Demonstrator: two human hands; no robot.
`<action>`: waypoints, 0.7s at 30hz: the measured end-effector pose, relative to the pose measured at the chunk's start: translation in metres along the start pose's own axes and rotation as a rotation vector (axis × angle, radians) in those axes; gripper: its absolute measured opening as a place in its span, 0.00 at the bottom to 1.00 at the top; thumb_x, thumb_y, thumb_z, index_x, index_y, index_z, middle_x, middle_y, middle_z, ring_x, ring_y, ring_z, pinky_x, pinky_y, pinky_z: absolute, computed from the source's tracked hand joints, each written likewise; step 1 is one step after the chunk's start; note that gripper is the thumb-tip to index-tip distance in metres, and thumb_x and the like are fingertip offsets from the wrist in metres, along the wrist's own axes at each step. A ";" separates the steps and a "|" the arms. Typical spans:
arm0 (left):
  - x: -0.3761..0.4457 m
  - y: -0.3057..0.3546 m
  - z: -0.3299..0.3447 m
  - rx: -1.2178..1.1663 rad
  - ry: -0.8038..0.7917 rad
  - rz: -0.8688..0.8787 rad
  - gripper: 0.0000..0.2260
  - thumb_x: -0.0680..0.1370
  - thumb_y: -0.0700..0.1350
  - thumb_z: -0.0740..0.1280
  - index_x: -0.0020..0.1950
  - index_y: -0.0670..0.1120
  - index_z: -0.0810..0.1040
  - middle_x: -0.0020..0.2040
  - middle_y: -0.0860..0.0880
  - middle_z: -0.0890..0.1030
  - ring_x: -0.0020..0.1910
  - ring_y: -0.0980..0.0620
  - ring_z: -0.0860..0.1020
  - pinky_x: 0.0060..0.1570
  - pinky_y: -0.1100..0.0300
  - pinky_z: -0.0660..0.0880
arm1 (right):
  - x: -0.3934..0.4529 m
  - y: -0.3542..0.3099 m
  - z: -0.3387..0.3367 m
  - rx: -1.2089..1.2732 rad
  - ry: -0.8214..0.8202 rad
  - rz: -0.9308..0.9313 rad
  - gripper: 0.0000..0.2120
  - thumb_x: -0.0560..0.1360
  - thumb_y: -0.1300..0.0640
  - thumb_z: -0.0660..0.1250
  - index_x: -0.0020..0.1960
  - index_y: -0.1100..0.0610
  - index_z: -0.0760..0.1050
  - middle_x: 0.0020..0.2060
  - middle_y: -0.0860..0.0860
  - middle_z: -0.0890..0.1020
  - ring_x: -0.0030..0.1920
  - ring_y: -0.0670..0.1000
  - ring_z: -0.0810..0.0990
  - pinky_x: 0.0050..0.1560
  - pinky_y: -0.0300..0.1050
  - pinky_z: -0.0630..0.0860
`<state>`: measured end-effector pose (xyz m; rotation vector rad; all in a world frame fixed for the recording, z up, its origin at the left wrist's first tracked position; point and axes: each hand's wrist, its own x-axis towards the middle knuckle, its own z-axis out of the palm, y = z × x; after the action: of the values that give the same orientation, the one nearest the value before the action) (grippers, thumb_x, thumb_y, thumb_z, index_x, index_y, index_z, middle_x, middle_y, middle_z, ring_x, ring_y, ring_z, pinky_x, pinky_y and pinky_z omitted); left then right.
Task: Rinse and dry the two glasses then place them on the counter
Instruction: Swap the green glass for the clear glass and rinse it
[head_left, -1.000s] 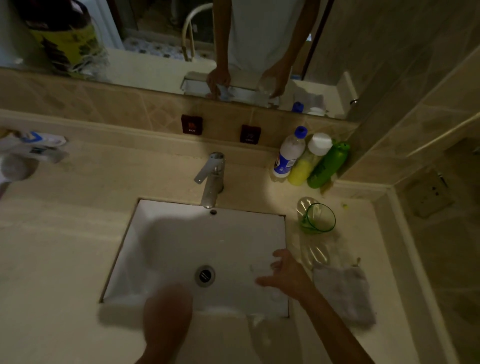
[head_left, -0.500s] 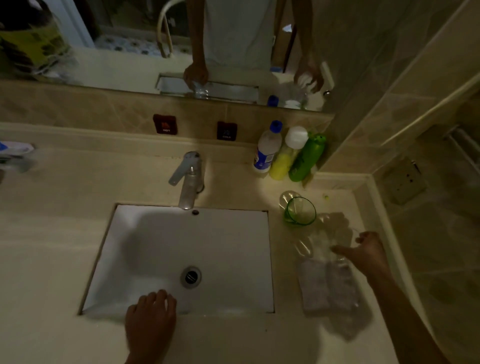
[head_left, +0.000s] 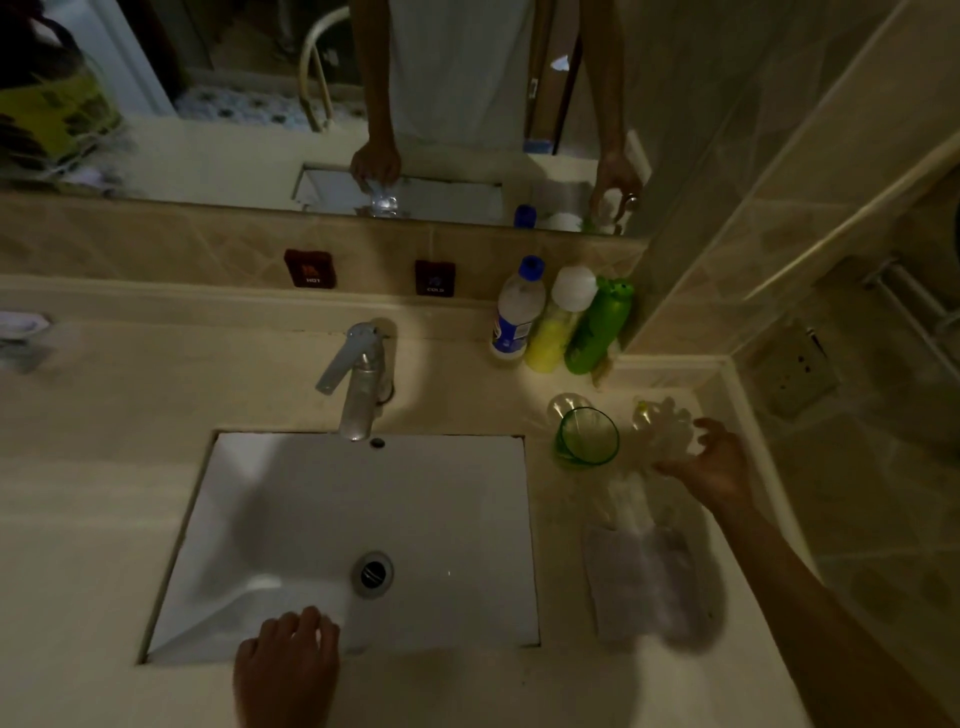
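R hand spread, fingers at blurred clear glass, far right on beige counter; L hand flat on white sink near edge.

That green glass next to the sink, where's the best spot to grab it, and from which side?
Probably around its side wall, a little below the rim, coming from the right. The green glass stands upright with its mouth open upward, and the right hand is already on that side. A clear glass sits close behind it, so reaching from the back looks cramped.
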<state>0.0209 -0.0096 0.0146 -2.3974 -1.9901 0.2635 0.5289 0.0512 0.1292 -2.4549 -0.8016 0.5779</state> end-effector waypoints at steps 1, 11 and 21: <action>-0.001 -0.001 0.002 0.012 -0.008 0.001 0.09 0.72 0.41 0.59 0.39 0.43 0.78 0.35 0.40 0.76 0.34 0.40 0.76 0.34 0.49 0.65 | 0.002 0.002 0.002 -0.010 0.002 -0.016 0.44 0.55 0.58 0.84 0.68 0.57 0.70 0.60 0.62 0.75 0.57 0.62 0.78 0.55 0.52 0.77; -0.001 0.001 -0.005 -0.040 -0.004 -0.088 0.11 0.73 0.45 0.59 0.37 0.44 0.78 0.31 0.43 0.76 0.32 0.41 0.77 0.34 0.50 0.69 | 0.016 0.009 0.012 -0.041 -0.002 -0.052 0.44 0.56 0.58 0.84 0.68 0.57 0.70 0.62 0.63 0.73 0.56 0.62 0.78 0.56 0.54 0.78; -0.001 -0.002 0.010 0.000 -0.062 -0.058 0.14 0.73 0.46 0.57 0.40 0.43 0.81 0.35 0.40 0.78 0.35 0.38 0.77 0.35 0.49 0.66 | 0.022 0.019 0.014 -0.071 -0.045 -0.164 0.47 0.59 0.59 0.82 0.73 0.55 0.64 0.65 0.56 0.68 0.69 0.62 0.66 0.68 0.59 0.69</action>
<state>0.0175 -0.0111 0.0050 -2.3550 -2.0809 0.3408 0.5457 0.0558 0.1021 -2.4170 -1.0473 0.5543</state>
